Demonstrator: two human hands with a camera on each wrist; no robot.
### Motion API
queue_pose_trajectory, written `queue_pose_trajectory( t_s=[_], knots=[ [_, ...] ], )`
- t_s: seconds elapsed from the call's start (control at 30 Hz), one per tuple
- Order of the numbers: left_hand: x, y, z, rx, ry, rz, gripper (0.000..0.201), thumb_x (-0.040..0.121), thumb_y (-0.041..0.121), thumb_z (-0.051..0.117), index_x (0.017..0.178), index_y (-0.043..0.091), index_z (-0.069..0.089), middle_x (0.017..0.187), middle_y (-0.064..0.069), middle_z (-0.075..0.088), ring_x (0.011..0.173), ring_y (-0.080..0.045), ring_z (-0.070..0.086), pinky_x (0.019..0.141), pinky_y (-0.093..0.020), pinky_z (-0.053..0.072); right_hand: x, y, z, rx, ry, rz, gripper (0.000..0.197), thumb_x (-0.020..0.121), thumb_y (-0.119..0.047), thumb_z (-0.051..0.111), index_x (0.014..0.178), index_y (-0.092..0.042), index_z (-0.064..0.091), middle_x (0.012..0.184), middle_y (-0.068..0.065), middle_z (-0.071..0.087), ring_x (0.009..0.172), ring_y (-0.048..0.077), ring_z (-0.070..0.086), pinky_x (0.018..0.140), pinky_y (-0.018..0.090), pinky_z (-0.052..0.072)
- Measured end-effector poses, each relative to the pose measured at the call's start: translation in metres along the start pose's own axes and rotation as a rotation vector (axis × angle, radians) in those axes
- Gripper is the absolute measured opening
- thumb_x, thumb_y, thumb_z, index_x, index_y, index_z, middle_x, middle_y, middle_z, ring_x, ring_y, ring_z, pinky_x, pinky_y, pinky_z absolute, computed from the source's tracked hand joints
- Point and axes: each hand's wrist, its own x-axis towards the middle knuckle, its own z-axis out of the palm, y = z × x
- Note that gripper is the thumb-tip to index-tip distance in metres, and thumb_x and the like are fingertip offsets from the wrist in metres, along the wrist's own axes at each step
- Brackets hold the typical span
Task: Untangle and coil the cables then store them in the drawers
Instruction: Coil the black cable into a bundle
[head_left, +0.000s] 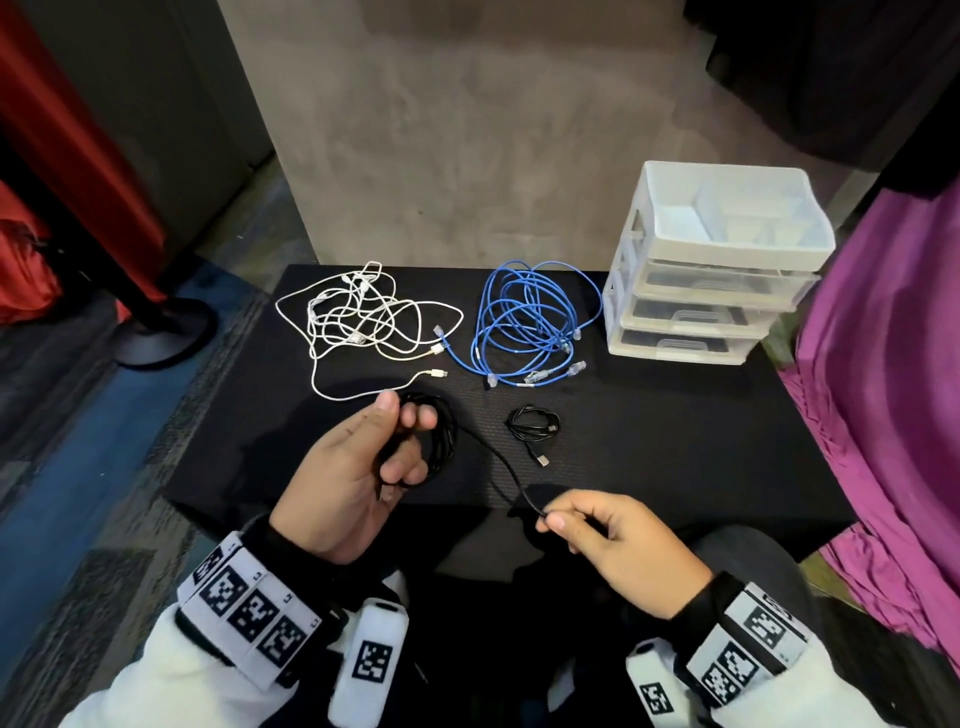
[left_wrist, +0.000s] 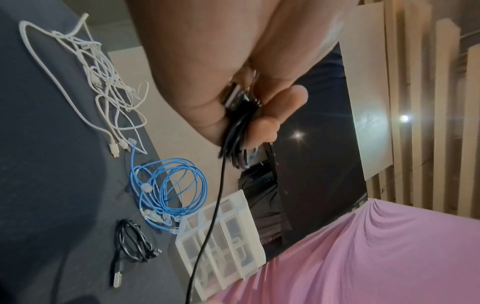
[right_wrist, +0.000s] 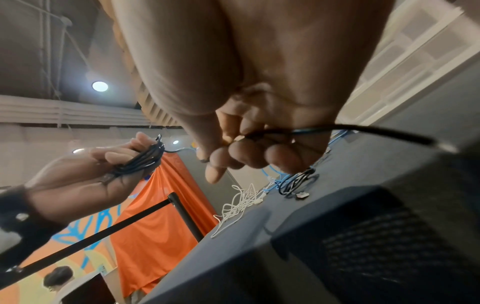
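Left hand: the left hand (head_left: 358, 467) grips a bundle of loops of the black cable (head_left: 441, 436), fingers curled round the coil, left of centre in the head view.
Right hand: the right hand (head_left: 613, 540) pinches the free tail of the same cable between thumb and fingertips, lower centre of the frame; the tail runs taut up to the coil.
Step in hand: judged from this, the black cable is mostly wound, with a last stretch left to wrap.
Done so far: a small black cable (head_left: 535, 428) lies on the desk right of centre, loosely bundled with its plug sticking out; it looks coiled but is not stored.
Left to do: the white cables (head_left: 363, 317) sit in a tangle at the upper left of the desk; the blue cables (head_left: 524, 322) lie in loose overlapping loops just to their right. Neither is tidied, and none of the cables lying in view is stored.
Drawers: the drawer unit (head_left: 711, 291), translucent white, stands at the desk's upper right; all three drawers look closed, and the open tray on top holds no cable.
Surface: a dark matte desk (head_left: 675, 441).
Room: a grey concrete wall behind, a purple cloth (head_left: 893, 389) at right, a red drape and a black stanchion base at left.
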Motion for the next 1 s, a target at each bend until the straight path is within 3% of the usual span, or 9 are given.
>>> queue_pose_trajectory(
  t_s=[0.1,0.17,0.27,0.4,0.53,0.67,0.8,0.9,1.0],
  knots=[
    [-0.002,-0.004,-0.002,0.038,-0.017,-0.08,0.032,0.104,0.035,0.041,0.087,0.011,0.054,0.072,-0.003,0.05,0.052,-0.008,0.039,0.039,-0.014,0.03,-0.004,0.006,0.0,-0.23,0.016,-0.035,0.014,0.1,-0.029,0.065,0.09,-0.033,0.075,0.09,-0.014,0.068,0.093,0.006,0.058,0.091,0.018,0.039],
    [-0.005,-0.011,0.001,0.064,-0.058,-0.123,0.032,0.103,0.037,0.043,0.085,0.013,0.056,0.067,-0.002,0.043,0.057,-0.012,0.042,0.039,-0.014,0.028,0.0,0.008,0.001,-0.354,0.071,-0.048,0.01,0.096,-0.032,0.069,0.089,-0.035,0.076,0.091,-0.013,0.066,0.095,0.008,0.055,0.092,0.02,0.037],
    [-0.01,-0.02,0.012,0.009,-0.121,-0.146,0.028,0.102,0.031,0.043,0.085,0.01,0.05,0.072,-0.002,0.05,0.062,-0.014,0.037,0.04,-0.014,0.035,0.01,0.001,0.008,-0.17,0.115,0.018,0.008,0.092,-0.031,0.069,0.087,-0.025,0.072,0.076,-0.009,0.063,0.074,0.01,0.057,0.079,0.034,0.048],
    [-0.014,-0.026,0.027,-0.057,-0.175,-0.154,0.026,0.103,0.023,0.042,0.083,0.007,0.047,0.083,-0.005,0.055,0.055,-0.01,0.038,0.046,-0.016,0.043,0.019,-0.025,0.019,0.372,0.168,0.121,0.008,0.098,-0.006,0.066,0.091,-0.002,0.064,0.069,0.006,0.059,0.06,0.014,0.06,0.06,0.027,0.049],
    [-0.016,-0.039,0.028,-0.023,-0.215,-0.168,0.028,0.104,0.026,0.051,0.083,0.007,0.051,0.087,-0.008,0.06,0.061,-0.011,0.055,0.062,-0.024,0.052,0.02,-0.069,0.018,1.009,0.14,0.188,0.007,0.098,0.001,0.057,0.102,-0.003,0.061,0.078,0.024,0.06,0.055,0.025,0.065,0.05,0.031,0.056],
    [-0.014,-0.045,0.024,0.081,-0.14,-0.146,0.032,0.102,0.033,0.054,0.085,0.006,0.055,0.091,-0.016,0.066,0.083,-0.022,0.07,0.079,-0.032,0.059,0.023,-0.077,0.017,1.081,0.148,0.199,0.008,0.099,-0.004,0.057,0.106,-0.006,0.059,0.089,0.029,0.061,0.06,0.029,0.062,0.057,0.036,0.059],
    [-0.01,-0.051,0.014,0.324,-0.113,-0.041,0.04,0.09,0.054,0.063,0.088,0.014,0.062,0.091,-0.02,0.071,0.09,-0.032,0.063,0.091,-0.05,0.047,0.024,-0.068,0.016,1.028,0.201,0.218,0.009,0.092,-0.019,0.071,0.097,-0.014,0.065,0.088,0.016,0.058,0.074,0.026,0.061,0.079,0.042,0.048],
    [-0.008,-0.057,0.01,0.456,-0.108,0.036,0.041,0.093,0.056,0.057,0.089,0.016,0.063,0.09,-0.017,0.069,0.089,-0.031,0.064,0.099,-0.061,0.046,0.021,-0.062,0.016,0.987,0.094,0.262,0.021,0.087,-0.029,0.073,0.102,-0.016,0.07,0.107,0.027,0.058,0.095,0.038,0.053,0.073,0.038,0.04],
    [-0.004,-0.064,0.006,0.626,-0.088,0.131,0.036,0.097,0.055,0.052,0.089,0.023,0.065,0.097,-0.015,0.068,0.094,-0.032,0.067,0.098,-0.062,0.048,0.018,-0.063,0.015,1.022,-0.019,0.291,0.03,0.088,-0.033,0.07,0.11,-0.013,0.071,0.11,0.023,0.07,0.089,0.032,0.064,0.074,0.036,0.038]
  ],
)
